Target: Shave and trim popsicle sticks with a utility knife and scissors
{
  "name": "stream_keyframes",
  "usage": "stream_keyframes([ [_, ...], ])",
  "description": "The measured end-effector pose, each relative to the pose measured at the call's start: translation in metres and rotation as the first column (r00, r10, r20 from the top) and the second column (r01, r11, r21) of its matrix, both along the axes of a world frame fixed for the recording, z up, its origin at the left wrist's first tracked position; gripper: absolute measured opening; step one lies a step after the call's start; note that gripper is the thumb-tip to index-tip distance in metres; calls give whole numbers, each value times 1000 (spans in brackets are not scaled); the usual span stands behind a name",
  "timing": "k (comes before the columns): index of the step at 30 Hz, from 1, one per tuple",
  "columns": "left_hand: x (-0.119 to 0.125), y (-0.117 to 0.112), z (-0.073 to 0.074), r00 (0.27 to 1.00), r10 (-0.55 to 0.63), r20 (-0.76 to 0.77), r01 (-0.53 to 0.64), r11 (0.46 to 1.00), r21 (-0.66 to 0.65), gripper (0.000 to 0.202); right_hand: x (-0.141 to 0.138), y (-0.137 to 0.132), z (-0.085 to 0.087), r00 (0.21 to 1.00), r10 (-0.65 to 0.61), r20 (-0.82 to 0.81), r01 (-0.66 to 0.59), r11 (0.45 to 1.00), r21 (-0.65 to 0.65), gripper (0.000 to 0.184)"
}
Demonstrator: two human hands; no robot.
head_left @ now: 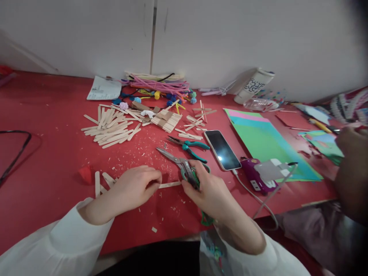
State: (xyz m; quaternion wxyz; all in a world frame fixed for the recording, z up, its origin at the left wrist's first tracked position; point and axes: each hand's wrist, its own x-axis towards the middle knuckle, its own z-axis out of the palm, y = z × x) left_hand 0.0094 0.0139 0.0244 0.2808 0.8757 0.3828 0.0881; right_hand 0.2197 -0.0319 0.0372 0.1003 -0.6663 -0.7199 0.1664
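Observation:
My left hand (136,187) is low over the table, fingers curled, with one end of a wooden craft stick (170,185) in its grip. The stick's other end reaches toward my right hand (208,191). That hand is closed around scissors (181,164) with grey blades pointing up and left; green handle parts show beside and below the fingers. Just beyond the blades lie teal-handled pliers (191,145). Several short stick pieces (97,183) rest by my left wrist, partly covered by it, next to a small red thing (85,174).
Loose craft sticks (113,126) and a joined stick panel (167,120) lie farther back, before pink pipe cleaners (161,85). On the right are a phone (222,149), purple adapter (257,176), coloured paper (264,134) and a tumbler (254,85). Another person's hand (352,145) is at far right.

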Motion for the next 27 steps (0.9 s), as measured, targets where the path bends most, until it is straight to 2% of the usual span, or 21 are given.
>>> stream_keyframes([
  [3, 1, 1, 0, 998, -4, -57, 8, 998, 63, 13, 4, -14, -2, 978, 146, -150, -140, 989, 52, 47],
  [5, 1, 1, -1, 996, 16, -82, -10, 998, 67, 10, 7, -24, -6, 948, 185, -259, -176, 983, 59, 46],
  [9, 3, 1, -1, 996, 21, -83, -20, 1000, 11, 10, 11, -42, -16, 924, 104, -369, -63, 991, 119, 44],
  [11, 4, 1, -2, 997, 10, -83, -11, 1000, -11, 12, 12, -48, -18, 874, 50, -484, 9, 993, 117, 40],
  [12, 5, 1, -2, 996, 6, -84, -8, 1000, -20, 13, 12, -50, -18, 814, 7, -581, 56, 994, 91, 36],
  [13, 6, 1, -3, 996, 6, -86, -8, 1000, -21, 14, 11, -51, -18, 715, -36, -698, 100, 994, 52, 32],
  [15, 7, 0, -4, 996, 2, -86, -3, 1000, -8, 12, 11, -52, -17, 409, -112, -906, 171, 984, -45, 32],
  [17, 8, 0, -5, 997, -4, -72, 5, 1000, 15, 11, 11, -51, -17, 86, -120, -989, 214, 972, -99, 38],
  [18, 8, 0, -6, 998, -9, -55, 10, 1000, 29, 11, 11, -49, -17, -28, -107, -994, 231, 967, -111, 41],
  [20, 6, -1, -7, 999, -28, -17, 29, 997, 65, 11, 11, -46, -19, -152, -82, -985, 254, 960, -120, 45],
  [21, 6, -2, -8, 999, -41, -2, 41, 995, 88, 12, 12, -44, -19, -181, -73, -981, 247, 962, -117, 46],
  [23, 4, -4, -8, 997, -77, 6, 75, 988, 137, 13, 13, -42, -21, -191, -60, -980, 205, 974, -100, 44],
  [25, 4, -7, -9, 994, -112, -6, 111, 978, 179, 15, 15, -43, -21, -144, -38, -989, 162, 985, -61, 48],
  [27, 5, -11, -9, 989, -144, -25, 146, 965, 219, 17, 18, -45, -22, -43, -51, -998, 148, 987, -57, 49],
])
